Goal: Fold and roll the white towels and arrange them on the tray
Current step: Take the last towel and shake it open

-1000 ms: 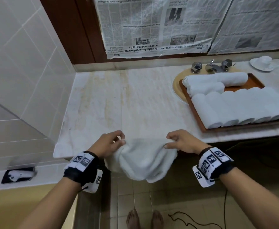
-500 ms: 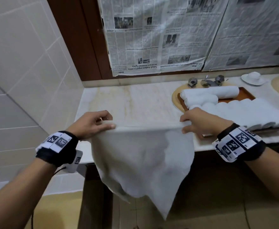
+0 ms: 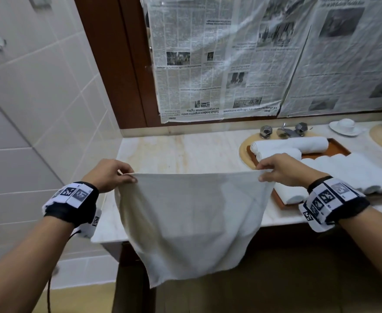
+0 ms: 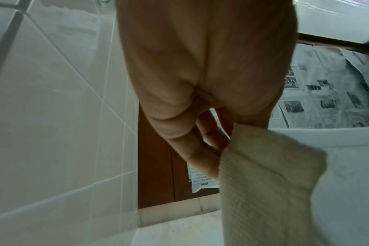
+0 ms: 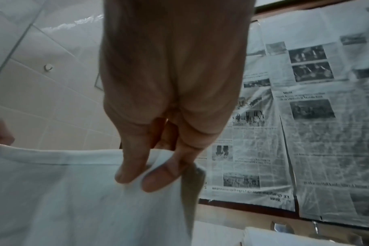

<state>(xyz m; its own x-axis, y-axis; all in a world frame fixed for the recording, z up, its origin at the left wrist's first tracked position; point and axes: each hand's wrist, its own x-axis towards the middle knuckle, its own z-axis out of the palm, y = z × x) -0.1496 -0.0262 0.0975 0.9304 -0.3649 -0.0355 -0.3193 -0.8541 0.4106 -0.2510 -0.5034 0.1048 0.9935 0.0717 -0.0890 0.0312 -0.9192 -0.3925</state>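
Newspaper sheets cover the back wall above a pale counter. Towel hangs open in front of the counter edge, top hem taut between both hands, lower corner dangling. Tray on the counter at right, over a basin, filled with rolls of white towel. Left hand pinches the towel's left top corner; right hand pinches the right top corner. Taps behind the tray; cup on saucer further right.
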